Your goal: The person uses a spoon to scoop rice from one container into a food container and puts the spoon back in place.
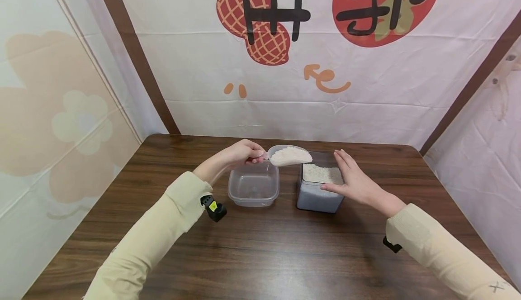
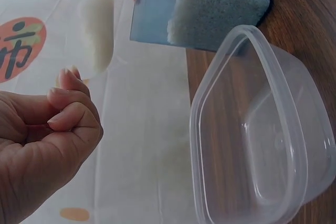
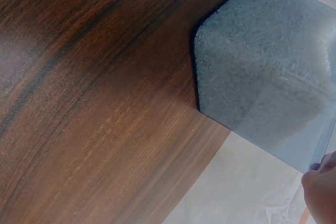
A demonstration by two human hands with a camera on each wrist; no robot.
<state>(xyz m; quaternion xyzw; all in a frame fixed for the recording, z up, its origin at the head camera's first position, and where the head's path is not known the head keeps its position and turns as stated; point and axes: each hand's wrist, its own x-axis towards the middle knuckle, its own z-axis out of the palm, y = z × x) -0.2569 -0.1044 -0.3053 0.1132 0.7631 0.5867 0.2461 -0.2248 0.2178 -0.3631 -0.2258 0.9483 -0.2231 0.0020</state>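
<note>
Head view, left hand (image 1: 245, 152) raised, pinching a filled scoop (image 1: 291, 156), right hand (image 1: 357, 184) spread, touching the rice box (image 1: 318, 198)

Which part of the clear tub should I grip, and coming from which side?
Pinch the near rim of the clear tub, probably from the near side: it stands upright with its lip exposed there, while the left hand hovers near the far edge and the rice bin stands to the right.
</note>
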